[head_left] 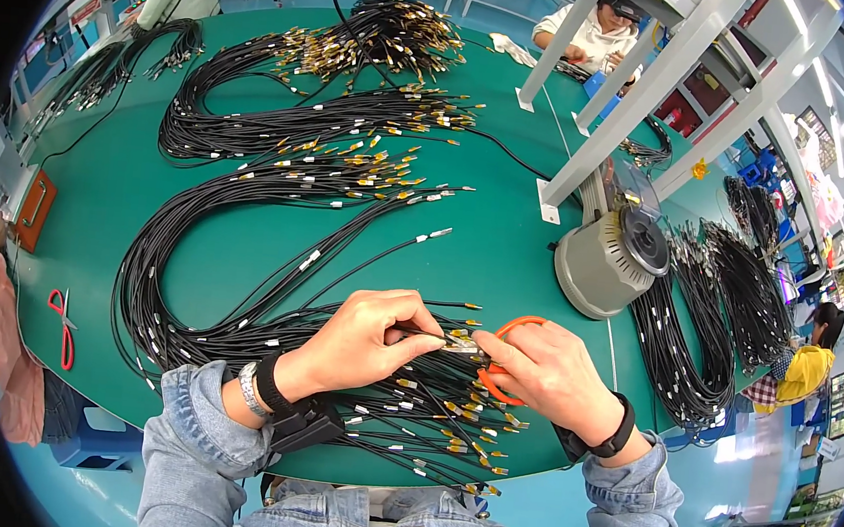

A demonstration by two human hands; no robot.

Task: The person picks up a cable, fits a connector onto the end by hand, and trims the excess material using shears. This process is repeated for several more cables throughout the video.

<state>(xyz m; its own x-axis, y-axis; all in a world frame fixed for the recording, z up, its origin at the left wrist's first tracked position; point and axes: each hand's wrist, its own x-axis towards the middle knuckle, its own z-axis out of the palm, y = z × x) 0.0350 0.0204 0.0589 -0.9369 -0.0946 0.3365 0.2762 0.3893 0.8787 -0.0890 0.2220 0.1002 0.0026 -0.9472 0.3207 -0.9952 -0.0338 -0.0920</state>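
Note:
Over the near part of the green table (503, 261), my hands almost meet above a bundle of black cables (400, 402) with yellow and silver tips. The fingers of my left hand (371, 334) are pinched around a thin black cable (453, 347) near its end. My right hand (558, 376) is closed on orange-handled scissors (489, 382), its fingertips close to that cable end. The scissors' blades are mostly hidden between the hands. Looped to the left, the cables carry small white labels.
Further cable bundles (255, 108) lie at the back, with a pile of tipped ends (391, 40). A grey rounded machine (598, 264) stands right, beside white shelf legs (623, 90). Red-handled scissors (65, 328) lie left. More cables (687, 337) hang right. Other people sit around.

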